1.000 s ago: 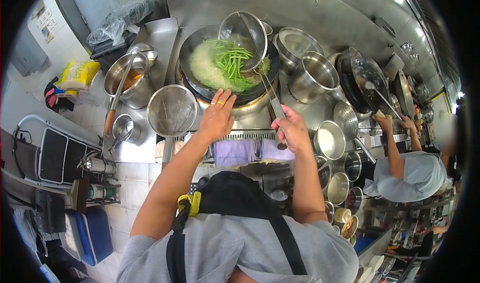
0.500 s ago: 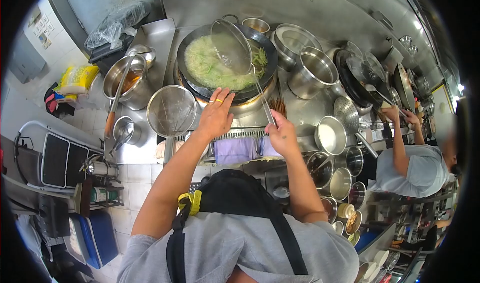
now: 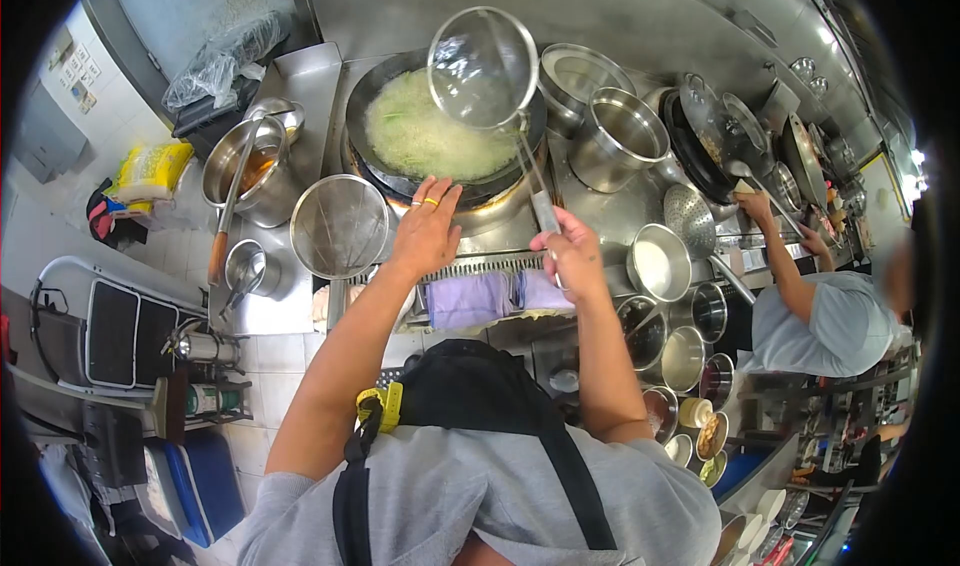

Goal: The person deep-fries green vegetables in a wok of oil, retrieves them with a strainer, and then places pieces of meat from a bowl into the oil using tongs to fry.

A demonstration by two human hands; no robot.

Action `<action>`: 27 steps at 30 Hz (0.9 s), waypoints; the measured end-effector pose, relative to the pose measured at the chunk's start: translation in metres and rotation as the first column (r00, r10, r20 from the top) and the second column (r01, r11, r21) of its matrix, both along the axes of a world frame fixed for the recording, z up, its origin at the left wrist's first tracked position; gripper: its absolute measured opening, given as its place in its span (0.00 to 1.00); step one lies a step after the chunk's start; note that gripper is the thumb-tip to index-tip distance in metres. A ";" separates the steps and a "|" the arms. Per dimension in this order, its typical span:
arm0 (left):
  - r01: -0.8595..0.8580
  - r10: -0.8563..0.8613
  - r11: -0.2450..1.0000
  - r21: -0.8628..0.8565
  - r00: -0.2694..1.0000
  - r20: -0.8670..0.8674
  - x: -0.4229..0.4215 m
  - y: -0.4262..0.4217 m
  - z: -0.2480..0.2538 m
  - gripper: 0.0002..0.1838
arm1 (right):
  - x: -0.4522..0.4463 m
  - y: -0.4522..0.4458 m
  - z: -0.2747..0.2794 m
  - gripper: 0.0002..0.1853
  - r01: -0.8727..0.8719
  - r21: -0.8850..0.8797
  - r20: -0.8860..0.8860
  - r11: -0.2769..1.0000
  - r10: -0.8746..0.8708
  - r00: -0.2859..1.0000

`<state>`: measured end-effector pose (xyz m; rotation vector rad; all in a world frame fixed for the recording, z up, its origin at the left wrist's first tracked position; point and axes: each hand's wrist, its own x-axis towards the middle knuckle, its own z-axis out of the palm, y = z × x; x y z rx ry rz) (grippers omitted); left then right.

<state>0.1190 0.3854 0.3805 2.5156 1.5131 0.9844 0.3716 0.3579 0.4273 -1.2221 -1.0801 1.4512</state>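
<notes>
My right hand (image 3: 574, 256) grips the handle of a round mesh strainer (image 3: 483, 66), which is held up over the far right part of a black wok (image 3: 357, 116). Pale bubbling liquid (image 3: 430, 131) with green pieces in it fills much of the wok. At the wok's front rim, my left hand (image 3: 425, 236) lies with its fingers stretched out. Whether those fingertips touch the rim I cannot tell. A second mesh strainer (image 3: 340, 226) rests on the steel counter just left of that hand. The strainer's mesh partly covers the wok's right side.
Left of the wok stands a pot of brown liquid (image 3: 215, 171) with a wooden-handled ladle (image 3: 232, 181) across it. Steel pots (image 3: 608, 171), a perforated skimmer (image 3: 690, 221) and a bowl of white contents (image 3: 660, 266) stand right. A co-worker (image 3: 830, 316) handles a ladle beyond.
The strainer has risen and moved slightly right, away from the liquid. My right hand has shifted a little right along with it. My left hand has stayed nearly in place.
</notes>
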 end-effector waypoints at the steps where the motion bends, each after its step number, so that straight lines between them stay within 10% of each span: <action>1: 0.000 0.000 1.000 -0.008 1.000 0.003 0.000 0.000 0.000 0.33 | 0.008 0.004 0.002 0.28 0.022 -0.021 -0.062 1.000 -0.023 0.998; 11: 0.002 -0.002 1.000 -0.017 1.000 0.005 0.000 0.000 0.001 0.34 | 0.093 0.034 -0.007 0.22 0.460 -0.136 -0.425 0.878 -0.471 0.773; 15: 0.006 -0.006 1.000 -0.021 1.000 0.008 0.000 0.002 0.001 0.34 | 0.132 0.054 -0.022 0.11 0.355 -0.196 -0.599 0.914 -0.398 0.695; 21: 0.000 0.000 1.000 -0.020 1.000 0.013 0.001 0.001 0.002 0.33 | 0.115 0.044 -0.051 0.21 0.327 -0.204 -0.859 0.923 -0.329 0.392; 23: -0.004 0.005 1.000 -0.011 1.000 0.012 0.002 0.002 0.003 0.33 | 0.080 0.027 -0.071 0.26 0.201 -0.120 -0.844 0.972 -0.207 0.494; 27: -0.035 0.035 0.999 -0.029 0.999 -0.014 0.005 0.003 0.004 0.33 | -0.042 -0.034 -0.041 0.17 -0.093 -0.032 -0.176 0.995 0.086 0.981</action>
